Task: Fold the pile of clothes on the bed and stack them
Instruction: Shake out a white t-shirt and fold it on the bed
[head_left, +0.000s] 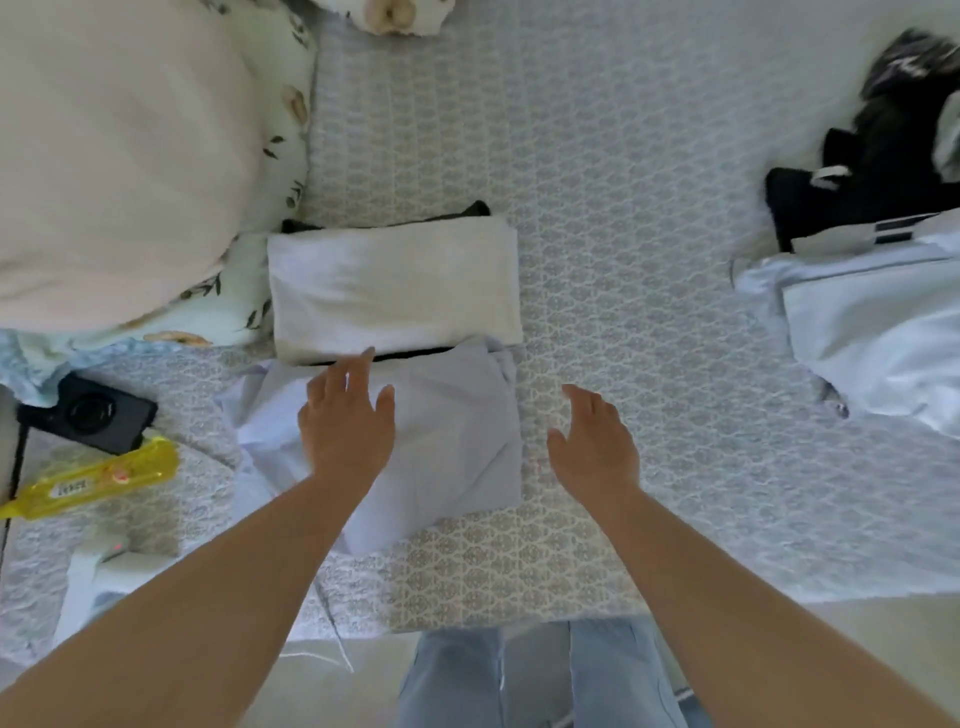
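A pale lilac garment (452, 441) lies folded on the patterned bed sheet (649, 260) in front of me. My left hand (345, 415) rests flat on its left half with fingers straight. My right hand (595, 447) hovers open just right of the garment, over the sheet, holding nothing. Behind the garment sits a stack of folded clothes with a white piece (395, 291) on top and dark pieces under it. An unfolded pile with black clothes (883, 171) and a white garment (878, 322) lies at the right.
A cream duvet with a leaf-print edge (119, 166) fills the left. A black phone (91, 413) and a yellow packet (98, 480) lie at the left, near a small white cloth (104, 577). The bed's front edge runs just above my jeans (519, 675).
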